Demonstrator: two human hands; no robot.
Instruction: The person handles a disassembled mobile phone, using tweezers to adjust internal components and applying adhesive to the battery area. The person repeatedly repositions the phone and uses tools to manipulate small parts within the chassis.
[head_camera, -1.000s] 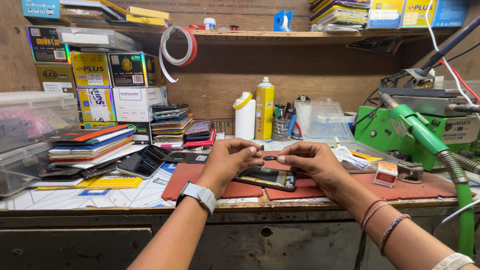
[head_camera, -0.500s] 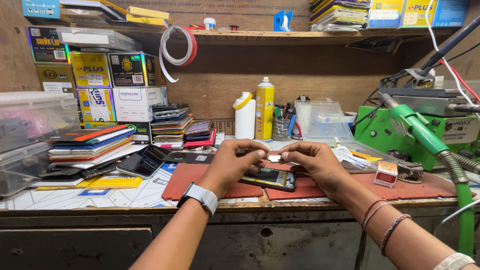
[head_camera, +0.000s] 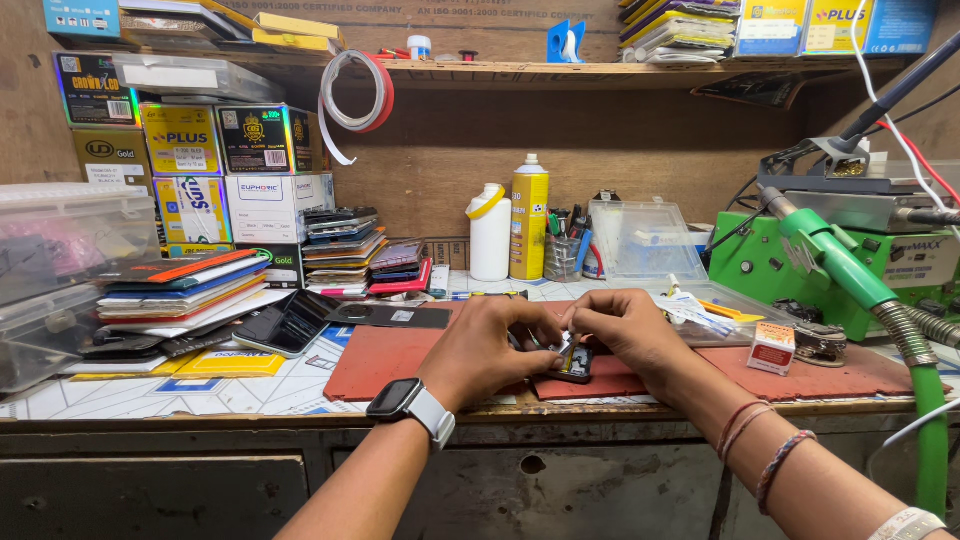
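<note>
Both hands have closed in: left hand (head_camera: 490, 350) and right hand (head_camera: 625, 330) now pinch together on a small metal part (head_camera: 562, 345) over the opened phone (head_camera: 572, 364) on the red mat (head_camera: 380, 365). Phone mostly hidden now, so fine fitting work.

Both hands sit lower and closer together than a second ago. The left hand (head_camera: 487, 350) and right hand (head_camera: 622, 328) now bunch at the centre of the frame, fingertips meeting over a small silvery part (head_camera: 563, 345) that was earlier held up between them. The dark phone (head_camera: 575, 366), which lay mostly open to view before the hands, is now largely covered by them, only its right end showing on the red mat (head_camera: 390, 360).
</note>
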